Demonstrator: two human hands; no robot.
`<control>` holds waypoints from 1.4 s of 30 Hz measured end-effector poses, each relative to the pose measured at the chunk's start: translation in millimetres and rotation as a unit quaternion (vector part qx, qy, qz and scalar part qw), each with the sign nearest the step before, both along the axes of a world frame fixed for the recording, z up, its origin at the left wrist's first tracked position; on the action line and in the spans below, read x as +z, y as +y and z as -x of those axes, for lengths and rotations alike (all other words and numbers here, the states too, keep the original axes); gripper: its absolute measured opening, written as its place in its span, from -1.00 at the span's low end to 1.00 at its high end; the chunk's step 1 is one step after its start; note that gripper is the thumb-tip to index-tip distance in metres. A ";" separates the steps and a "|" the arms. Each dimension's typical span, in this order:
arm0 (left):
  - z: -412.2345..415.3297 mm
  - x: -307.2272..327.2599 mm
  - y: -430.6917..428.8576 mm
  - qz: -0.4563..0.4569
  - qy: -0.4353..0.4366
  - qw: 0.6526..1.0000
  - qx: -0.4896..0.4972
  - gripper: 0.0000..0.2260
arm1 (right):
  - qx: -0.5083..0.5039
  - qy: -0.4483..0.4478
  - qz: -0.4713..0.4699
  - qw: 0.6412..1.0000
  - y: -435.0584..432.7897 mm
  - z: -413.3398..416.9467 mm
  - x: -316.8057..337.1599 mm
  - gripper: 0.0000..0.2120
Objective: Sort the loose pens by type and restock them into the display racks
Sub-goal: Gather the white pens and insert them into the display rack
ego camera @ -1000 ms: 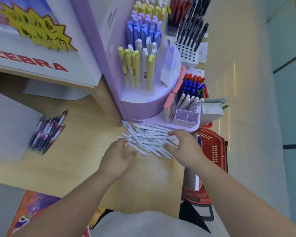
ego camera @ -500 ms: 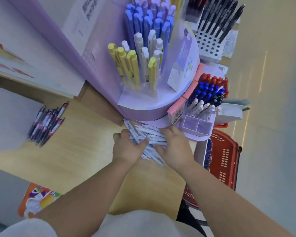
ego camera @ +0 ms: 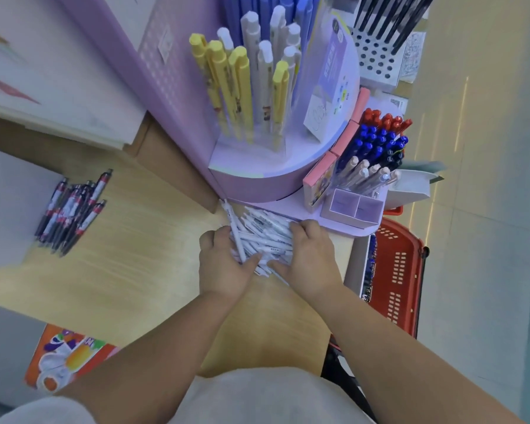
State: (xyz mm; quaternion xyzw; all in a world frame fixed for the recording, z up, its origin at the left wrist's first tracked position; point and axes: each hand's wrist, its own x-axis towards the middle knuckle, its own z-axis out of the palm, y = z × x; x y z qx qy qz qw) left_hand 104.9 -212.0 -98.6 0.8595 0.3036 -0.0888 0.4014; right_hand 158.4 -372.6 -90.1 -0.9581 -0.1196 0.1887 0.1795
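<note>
"What do the fingers have hold of?"

"The left hand's (ego camera: 224, 264) fingers curl round one end of the heap of white pens (ego camera: 263, 237), with the thumb against its near edge. The right hand (ego camera: 309, 258) curls over the other end the same way. The two hands grip the heap between them."

"Where does the heap lie?"

"On the wooden counter (ego camera: 120, 255), right against the foot of the purple display rack (ego camera: 257, 182)."

"And farther out?"

"Yellow pens (ego camera: 227, 87) and white ones stand upright in that rack. A smaller rack (ego camera: 349, 208) of red, blue and pale pens sits just to its right. A loose pile of dark pens (ego camera: 71, 209) lies well to its left. A red basket (ego camera: 398, 270) is to its right, off the counter's edge."
</note>
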 end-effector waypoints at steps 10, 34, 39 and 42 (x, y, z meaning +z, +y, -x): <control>43.2 6.4 6.0 0.043 0.034 0.992 0.118 -0.32 | -0.031 -0.046 0.043 0.998 5.8 27.1 -5.8 -0.25; 75.4 -1.5 16.9 0.126 0.114 0.973 0.155 -0.91 | 0.029 0.057 0.070 0.995 28.4 39.6 0.2 -0.43; 71.5 0.9 13.7 0.206 0.150 0.958 0.127 -0.88 | 0.032 0.076 0.059 0.995 38.0 45.5 4.0 -0.45; 58.4 6.6 12.9 0.265 0.143 0.943 0.141 -0.86 | 0.027 0.090 0.046 0.995 40.0 47.7 5.2 -0.48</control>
